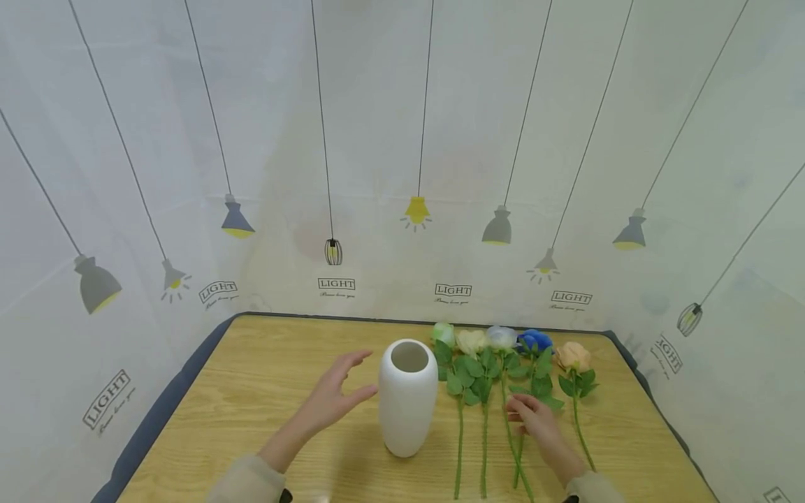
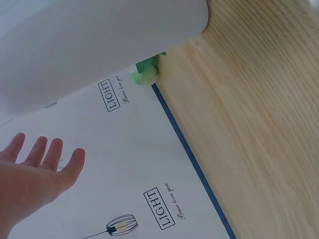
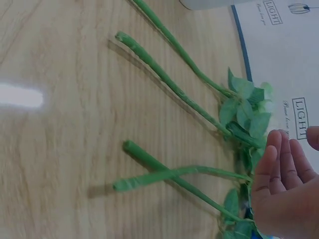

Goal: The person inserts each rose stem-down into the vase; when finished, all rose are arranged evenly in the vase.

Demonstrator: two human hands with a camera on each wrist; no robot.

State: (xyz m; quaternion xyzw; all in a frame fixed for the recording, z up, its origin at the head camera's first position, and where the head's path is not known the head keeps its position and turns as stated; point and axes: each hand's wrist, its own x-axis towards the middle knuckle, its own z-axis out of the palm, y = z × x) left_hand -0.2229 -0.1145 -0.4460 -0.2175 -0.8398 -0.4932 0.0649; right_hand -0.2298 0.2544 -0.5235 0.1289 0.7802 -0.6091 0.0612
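Sleeves (image 1: 248,480) extend left hand (image 1: 333,395) beside white vase (image 1: 407,416), right hand (image 1: 533,421) over rose stems (image 3: 142,179), fingers (image 3: 264,169) released. Stem-picking apparently underway, a pinch is needed next.

Behind and beside the wooden counter (image 1: 251,398), I see a pale backdrop (image 1: 377,126) printed with lamps (image 1: 417,208) and LIGHT labels (image 1: 336,284).

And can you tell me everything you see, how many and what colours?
Table: one, light wood, underneath
Edging: one strip, dark blue, round the table
Vase: one, white, on the table
Flowers: five; pale green, cream, whitish blue, blue, peach; right of the vase
Stems: five, green, below the flowers
Leaves: too overlapped to count, green, on the stems
Backdrop: one, whitish, around the table
Printed lamps: nine, grey, blue, yellow, black, on the backdrop
Sleeves: two, beige, bottom edge
Left fingers: one set, bare, beside the vase
Right fingers: one set, bare, by the stems
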